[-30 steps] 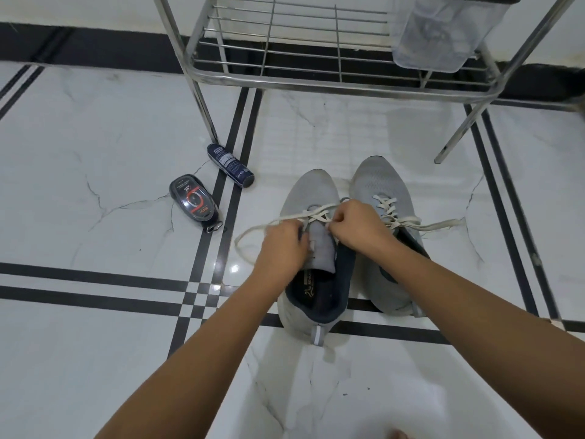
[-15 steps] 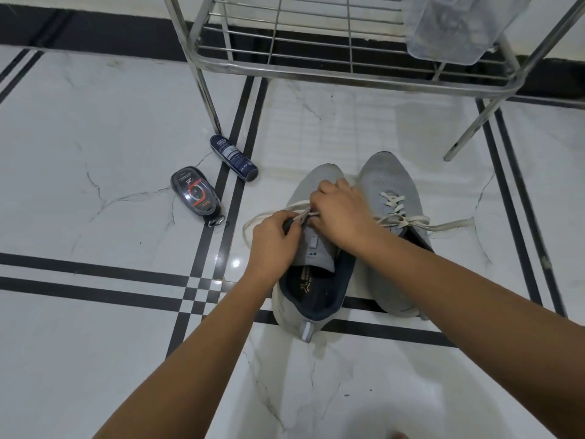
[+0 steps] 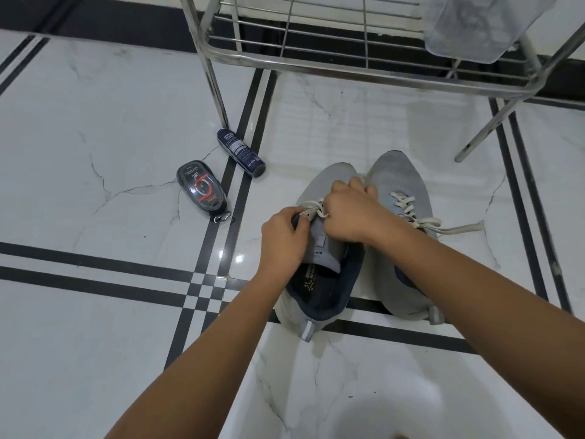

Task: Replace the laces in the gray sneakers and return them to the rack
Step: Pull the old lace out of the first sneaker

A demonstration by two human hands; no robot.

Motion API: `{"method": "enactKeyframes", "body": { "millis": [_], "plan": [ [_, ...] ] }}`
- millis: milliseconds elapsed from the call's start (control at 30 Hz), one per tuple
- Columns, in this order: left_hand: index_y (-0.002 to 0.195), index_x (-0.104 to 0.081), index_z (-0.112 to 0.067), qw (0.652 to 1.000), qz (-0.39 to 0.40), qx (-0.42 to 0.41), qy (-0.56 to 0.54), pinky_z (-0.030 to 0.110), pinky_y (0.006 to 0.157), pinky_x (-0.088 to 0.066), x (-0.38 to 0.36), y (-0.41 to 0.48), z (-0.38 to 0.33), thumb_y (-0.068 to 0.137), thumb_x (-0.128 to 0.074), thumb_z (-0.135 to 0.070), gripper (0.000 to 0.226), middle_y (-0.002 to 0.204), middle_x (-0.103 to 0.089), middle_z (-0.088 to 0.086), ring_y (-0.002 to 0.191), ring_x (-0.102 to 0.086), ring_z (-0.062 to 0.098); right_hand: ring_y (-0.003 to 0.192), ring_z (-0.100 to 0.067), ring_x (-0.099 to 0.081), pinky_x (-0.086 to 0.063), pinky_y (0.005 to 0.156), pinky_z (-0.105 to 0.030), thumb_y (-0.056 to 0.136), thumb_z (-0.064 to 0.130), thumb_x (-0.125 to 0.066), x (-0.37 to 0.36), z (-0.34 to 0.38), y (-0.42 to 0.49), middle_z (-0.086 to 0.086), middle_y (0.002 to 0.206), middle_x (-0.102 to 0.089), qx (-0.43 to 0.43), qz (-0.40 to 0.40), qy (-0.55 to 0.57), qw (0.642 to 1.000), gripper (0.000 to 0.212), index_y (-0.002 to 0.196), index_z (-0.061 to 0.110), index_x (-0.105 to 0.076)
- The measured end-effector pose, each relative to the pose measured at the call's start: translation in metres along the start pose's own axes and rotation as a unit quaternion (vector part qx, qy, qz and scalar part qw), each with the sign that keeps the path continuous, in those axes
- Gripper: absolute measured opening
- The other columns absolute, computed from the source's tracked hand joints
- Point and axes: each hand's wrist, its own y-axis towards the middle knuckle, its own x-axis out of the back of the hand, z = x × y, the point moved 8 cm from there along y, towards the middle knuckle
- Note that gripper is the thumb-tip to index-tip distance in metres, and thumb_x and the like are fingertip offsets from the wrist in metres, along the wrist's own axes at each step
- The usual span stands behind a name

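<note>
Two gray sneakers stand side by side on the white marble floor, toes toward the rack. The left sneaker (image 3: 323, 277) has a dark lining and a raised tongue. My left hand (image 3: 281, 239) pinches its white lace (image 3: 308, 206) at the left eyelets. My right hand (image 3: 351, 210) covers the middle of the same shoe, fingers curled on the lace. The right sneaker (image 3: 399, 191) is laced in white, with a loose lace end (image 3: 459, 229) trailing to the right. The metal wire rack (image 3: 285, 63) stands just beyond the shoes.
A dark spray can (image 3: 240, 152) lies on the floor by the rack's left leg. A black shoe-polish sponge case (image 3: 202, 190) lies next to it. A clear plastic container (image 3: 474, 23) sits on the rack's right side. Black inlay stripes cross the floor.
The long lace loop that lay out to the left of the shoe has been drawn in. My right hand has moved forward over the left sneaker's eyelets.
</note>
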Motion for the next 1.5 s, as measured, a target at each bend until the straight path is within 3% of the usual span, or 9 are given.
{"method": "enactKeyframes", "body": {
  "millis": [233, 400, 533, 700, 833, 900, 1233, 1433, 1500],
  "plan": [
    [0.112, -0.066, -0.009, 1.0, 0.006, 0.015, 0.0, 0.02, 0.08, -0.044, 0.001, 0.001, 0.004, 0.093, -0.053, -0.017, 0.024, 0.108, -0.069, 0.008, 0.099, -0.061, 0.02, 0.066, -0.007, -0.061, -0.046, 0.061, -0.01, 0.094, 0.008, -0.05, 0.029, -0.026, -0.001, -0.009, 0.078, -0.066, -0.03, -0.035, 0.56, 0.827, 0.022, 0.076, 0.005, -0.061],
    [0.11, -0.068, -0.012, 1.0, 0.011, 0.017, -0.005, 0.027, 0.085, -0.047, 0.001, 0.001, 0.005, 0.092, -0.055, -0.02, 0.024, 0.107, -0.07, 0.005, 0.1, -0.062, 0.019, 0.102, -0.026, -0.054, -0.043, 0.09, -0.038, 0.088, 0.027, -0.058, 0.0, 0.0, -0.001, -0.012, 0.108, -0.058, 0.048, 0.012, 0.052, 0.997, 0.025, 0.102, 0.006, -0.061],
    [0.112, -0.067, -0.014, 1.0, 0.019, 0.013, -0.016, 0.023, 0.085, -0.046, 0.0, -0.003, 0.006, 0.093, -0.055, -0.027, 0.026, 0.11, -0.069, 0.002, 0.1, -0.061, 0.014, 0.102, -0.029, -0.055, -0.042, 0.092, -0.04, 0.093, 0.019, -0.053, 0.006, -0.011, 0.008, -0.014, 0.104, -0.06, 0.012, -0.078, 0.199, 0.977, 0.018, 0.097, 0.005, -0.063],
    [0.118, -0.061, -0.012, 0.998, 0.017, 0.037, -0.049, 0.008, 0.074, -0.038, -0.002, -0.007, 0.014, 0.095, -0.052, -0.025, 0.028, 0.111, -0.065, 0.003, 0.095, -0.056, 0.009, 0.058, -0.02, -0.058, -0.049, 0.067, -0.036, 0.097, 0.006, -0.041, 0.012, -0.045, -0.004, -0.007, 0.063, -0.058, -0.072, -0.054, 0.831, 0.549, 0.023, 0.075, 0.01, -0.043],
    [0.117, -0.062, -0.01, 0.998, -0.002, 0.025, -0.049, 0.006, 0.071, -0.035, -0.003, -0.008, 0.012, 0.095, -0.051, -0.021, 0.027, 0.111, -0.066, 0.006, 0.09, -0.053, 0.007, 0.058, -0.018, -0.047, -0.034, 0.057, -0.031, 0.092, 0.025, -0.056, 0.02, -0.03, 0.0, -0.003, 0.071, -0.048, 0.002, -0.054, 0.36, 0.931, 0.018, 0.084, 0.013, -0.045],
    [0.116, -0.063, -0.01, 0.999, 0.0, 0.016, -0.045, 0.007, 0.072, -0.035, -0.006, -0.008, 0.01, 0.095, -0.051, -0.021, 0.026, 0.11, -0.068, 0.008, 0.09, -0.055, 0.008, 0.083, -0.026, -0.054, -0.037, 0.066, -0.032, 0.09, 0.033, -0.058, -0.001, -0.009, 0.004, -0.01, 0.092, -0.051, 0.057, 0.001, 0.068, 0.996, 0.026, 0.096, 0.009, -0.051],
    [0.114, -0.064, -0.008, 0.999, 0.003, 0.02, -0.039, 0.011, 0.078, -0.037, -0.005, -0.006, 0.012, 0.095, -0.051, -0.018, 0.025, 0.111, -0.067, 0.008, 0.103, -0.06, 0.019, 0.09, -0.022, -0.056, -0.038, 0.066, -0.025, 0.092, 0.015, -0.056, 0.013, -0.014, 0.009, -0.002, 0.088, -0.059, 0.024, 0.025, 0.19, 0.981, 0.007, 0.088, 0.014, -0.062],
    [0.112, -0.065, -0.008, 0.999, 0.008, 0.02, -0.041, 0.014, 0.079, -0.04, -0.007, -0.005, 0.014, 0.095, -0.051, -0.018, 0.024, 0.108, -0.068, 0.007, 0.099, -0.06, 0.017, 0.05, -0.016, -0.053, -0.051, 0.051, -0.026, 0.095, 0.005, -0.043, 0.012, -0.041, -0.008, -0.005, 0.058, -0.052, -0.049, 0.028, 0.834, 0.549, 0.028, 0.069, 0.013, -0.04],
    [0.112, -0.064, -0.009, 0.999, 0.003, 0.023, -0.04, 0.01, 0.075, -0.037, -0.007, -0.006, 0.014, 0.095, -0.05, -0.019, 0.024, 0.108, -0.067, 0.007, 0.094, -0.057, 0.013, 0.041, -0.013, -0.037, -0.039, 0.041, -0.021, 0.094, 0.01, -0.048, 0.011, -0.048, -0.006, -0.003, 0.056, -0.038, -0.072, -0.019, 0.723, 0.687, 0.025, 0.072, 0.014, -0.038]
  ]
}}
